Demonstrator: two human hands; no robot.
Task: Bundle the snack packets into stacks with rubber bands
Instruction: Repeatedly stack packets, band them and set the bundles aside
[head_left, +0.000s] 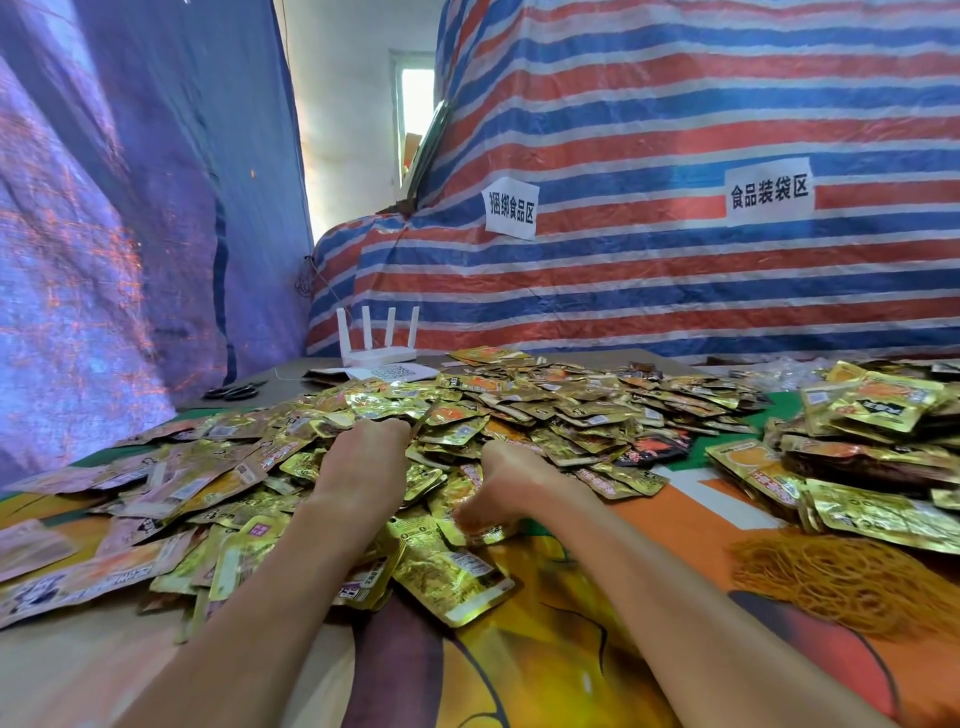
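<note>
Striped tarp (675, 156) hangs behind the table's far edge as a backdrop. It carries two paper labels (511, 208) with printed characters.

Table (571, 649) is covered by an orange-patterned cloth.

Snack packets (545, 410), gold foil, lie in a loose pile. We note it runs from the left edge across the middle to the far edge. A second heap of packets (857, 457) sits at the right edge, apart from the main pile.

Rubber bands (841, 587), a tangled orange mound, lie by the right edge, just nearer to us than that heap.

Left hand (363, 457) is at the middle of the pile, back of the hand up, fingers curled down among the packets. We cannot tell what it holds. Right hand (498, 488) is just beside it but apart, reaching down onto the packets. Its fingers are blurred and the grip is unreadable.

White router (376, 338) with four antennas stands at the far edge. Black scissors (234, 389) lie near the far left corner.
</note>
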